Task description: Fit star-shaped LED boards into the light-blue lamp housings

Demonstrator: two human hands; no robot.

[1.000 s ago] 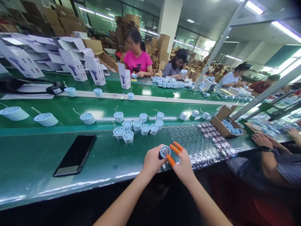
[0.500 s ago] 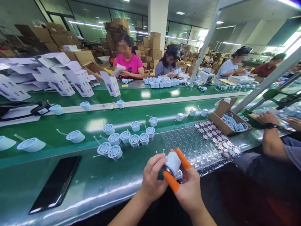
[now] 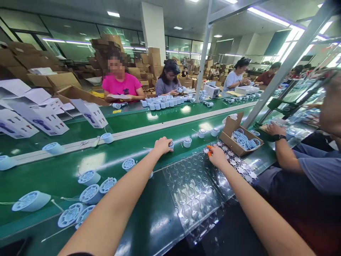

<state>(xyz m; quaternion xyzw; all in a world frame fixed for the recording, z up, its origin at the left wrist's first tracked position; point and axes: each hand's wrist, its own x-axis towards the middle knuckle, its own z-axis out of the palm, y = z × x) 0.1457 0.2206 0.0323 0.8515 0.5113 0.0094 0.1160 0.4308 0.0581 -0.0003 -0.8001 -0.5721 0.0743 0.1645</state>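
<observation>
My left hand (image 3: 162, 145) is stretched out over the green belt, its fingers closed around a small light-blue round housing (image 3: 172, 145). Most of that housing is hidden behind the fingers. Farther right, my right hand (image 3: 217, 157) reaches to the small star-shaped pieces (image 3: 237, 161) in the clear plastic tray (image 3: 191, 193). Orange covers sit on its thumb and forefinger, which are drawn together at the left edge of those pieces; whatever is between them is too small to make out. Another light-blue housing (image 3: 187, 142) stands on the belt just right of my left hand.
A cardboard box (image 3: 241, 151) of light-blue rings stands beyond my right hand. Several housings with wires (image 3: 90, 193) lie to the left, partly behind my left forearm. A co-worker's arm (image 3: 285, 153) is close on the right. A metal post (image 3: 204, 53) rises across the belt.
Both hands have left the light-blue cylinder they held near the front edge and moved apart. The left went forward to the belt, the right to the star-shaped pieces. The view has turned right.
</observation>
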